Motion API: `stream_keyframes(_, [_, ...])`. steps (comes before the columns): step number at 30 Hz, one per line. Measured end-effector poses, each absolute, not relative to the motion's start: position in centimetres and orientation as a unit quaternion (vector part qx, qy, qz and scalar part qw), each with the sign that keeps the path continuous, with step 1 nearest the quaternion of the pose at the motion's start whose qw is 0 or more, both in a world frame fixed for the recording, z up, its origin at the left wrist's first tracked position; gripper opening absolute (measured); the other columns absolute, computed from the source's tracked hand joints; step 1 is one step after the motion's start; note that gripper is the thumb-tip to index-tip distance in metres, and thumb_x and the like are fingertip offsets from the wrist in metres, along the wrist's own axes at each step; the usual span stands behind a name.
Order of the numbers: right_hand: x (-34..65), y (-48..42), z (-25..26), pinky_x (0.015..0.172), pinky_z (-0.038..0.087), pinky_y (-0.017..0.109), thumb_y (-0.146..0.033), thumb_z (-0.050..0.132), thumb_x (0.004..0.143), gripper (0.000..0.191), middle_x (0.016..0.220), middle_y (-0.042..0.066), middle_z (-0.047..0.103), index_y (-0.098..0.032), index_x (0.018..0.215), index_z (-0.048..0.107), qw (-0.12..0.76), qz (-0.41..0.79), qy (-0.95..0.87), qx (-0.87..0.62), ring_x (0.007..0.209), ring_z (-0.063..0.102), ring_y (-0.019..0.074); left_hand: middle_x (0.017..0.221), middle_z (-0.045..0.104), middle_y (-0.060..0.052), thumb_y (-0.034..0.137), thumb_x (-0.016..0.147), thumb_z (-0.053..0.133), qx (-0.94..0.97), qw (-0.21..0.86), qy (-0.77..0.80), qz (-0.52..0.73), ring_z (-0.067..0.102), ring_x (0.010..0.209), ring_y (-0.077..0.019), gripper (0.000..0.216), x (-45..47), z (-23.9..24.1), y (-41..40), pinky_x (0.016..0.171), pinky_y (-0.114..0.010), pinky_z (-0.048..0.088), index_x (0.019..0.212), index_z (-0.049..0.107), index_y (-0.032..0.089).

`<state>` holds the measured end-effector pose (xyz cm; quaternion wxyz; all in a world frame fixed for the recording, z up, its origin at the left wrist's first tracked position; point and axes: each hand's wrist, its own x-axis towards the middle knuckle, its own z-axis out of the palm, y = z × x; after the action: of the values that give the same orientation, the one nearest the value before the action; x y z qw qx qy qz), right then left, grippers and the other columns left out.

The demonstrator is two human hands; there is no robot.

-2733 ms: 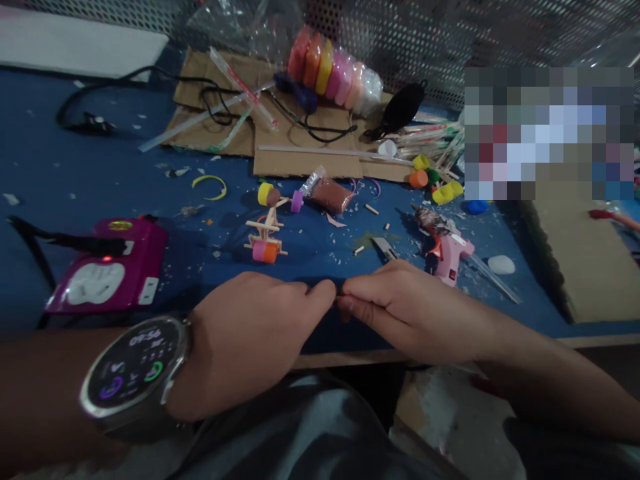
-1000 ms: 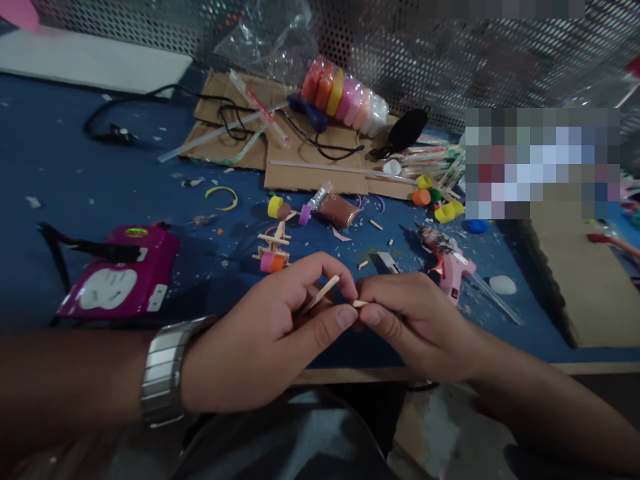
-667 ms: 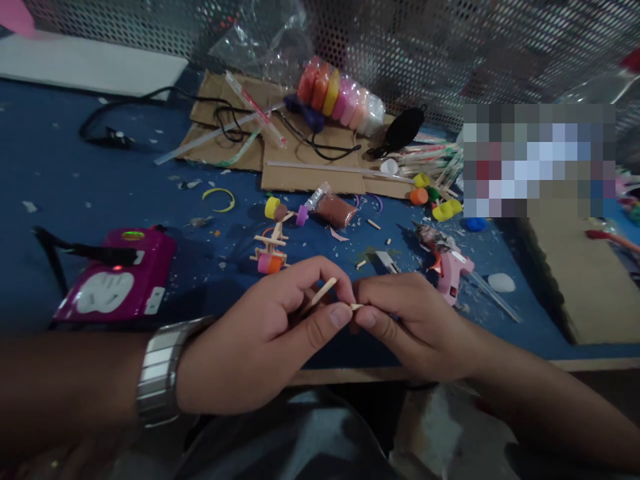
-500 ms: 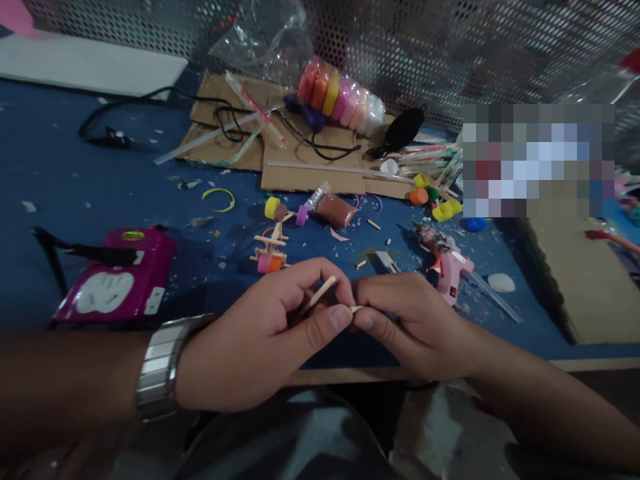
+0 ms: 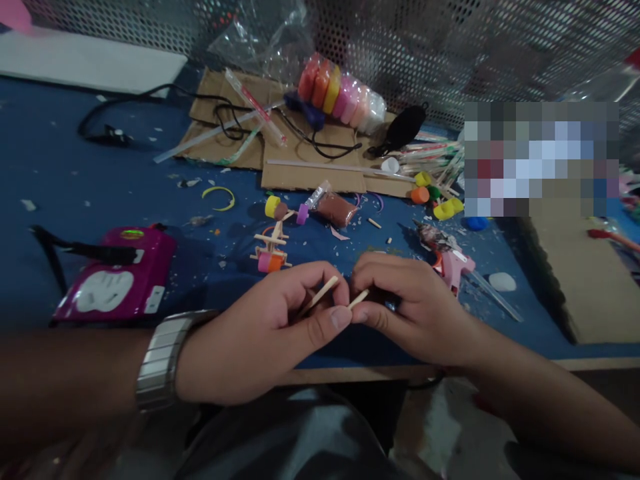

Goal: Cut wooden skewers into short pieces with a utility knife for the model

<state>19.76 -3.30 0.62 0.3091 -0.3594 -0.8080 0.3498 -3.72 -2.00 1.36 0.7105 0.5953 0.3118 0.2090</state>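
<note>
Since half a second ago, my right hand (image 5: pixel 410 307) has lifted a little, and the short stick piece (image 5: pixel 359 299) pinched in its fingertips is now tilting upward instead of lying flat. I am seeing my left hand (image 5: pixel 260 340) pinching a longer wooden stick (image 5: pixel 317 297) between thumb and forefinger, slanting up to the right, its upper end just beside the short piece; I cannot tell whether the two are touching. Both hands are meeting fingertip to fingertip above the near edge of the blue counter (image 5: pixel 100 193). Just beyond my left hand, a small stick model with pink and orange caps (image 5: pixel 271 253) is standing on the counter. A pink glue gun (image 5: pixel 453 263) is lying near my right hand, and a magenta box (image 5: pixel 117 273) is sitting well apart to the left. A metal watch band (image 5: pixel 157 360) is wrapping my left wrist.
</note>
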Motion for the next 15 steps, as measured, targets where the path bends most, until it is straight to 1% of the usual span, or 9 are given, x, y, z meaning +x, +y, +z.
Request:
stream_keyframes(3, [19.64, -3.20, 0.63, 0.074, 0.047, 0.025, -0.042, 0.082, 0.101, 0.026, 0.089, 0.000, 0.066, -0.019, 0.097, 0.070, 0.344, 0.325, -0.800, -0.368, 0.081, 0.060, 0.0123, 0.075, 0.041, 0.009, 0.042, 0.106, 0.067, 0.604, 0.699, 0.319, 0.213, 0.032, 0.064, -0.0091, 0.029, -3.73, 1.36, -1.97, 0.055, -0.020, 0.032, 0.090, 0.056, 0.021])
stream_keyframes(6, [19.58, -3.18, 0.72, 0.074, 0.049, 0.026, -0.038, 0.086, 0.097, 0.024, 0.092, 0.002, 0.067, -0.019, 0.097, 0.072, 0.375, 0.298, -0.799, -0.364, 0.084, 0.062, 0.0133, 0.076, 0.043, 0.008, 0.039, 0.108, 0.064, 0.617, 0.684, 0.325, 0.215, 0.034, 0.064, -0.0090, 0.026, -3.81, 1.30, -1.97, 0.056, -0.020, 0.035, 0.090, 0.056, 0.021])
stream_keyframes(9, [19.60, -3.18, 0.72, 0.077, 0.051, 0.026, -0.034, 0.086, 0.098, 0.019, 0.094, 0.003, 0.068, -0.019, 0.097, 0.074, 0.381, 0.273, -0.807, -0.359, 0.088, 0.065, 0.0140, 0.075, 0.046, 0.008, 0.037, 0.109, 0.060, 0.623, 0.677, 0.329, 0.214, 0.038, 0.065, -0.0090, 0.024, -3.88, 1.38, -1.93, 0.057, -0.021, 0.036, 0.091, 0.057, 0.021])
stream_keyframes(15, [19.66, -3.03, 0.50, 0.075, 0.051, 0.025, -0.027, 0.085, 0.098, 0.015, 0.088, 0.001, 0.071, -0.018, 0.098, 0.073, 0.388, 0.258, -0.814, -0.347, 0.081, 0.064, 0.0122, 0.073, 0.046, 0.008, 0.036, 0.109, 0.057, 0.595, 0.702, 0.323, 0.223, 0.039, 0.064, -0.0089, 0.024, -3.93, 1.61, -1.93, 0.058, -0.022, 0.036, 0.090, 0.054, 0.022])
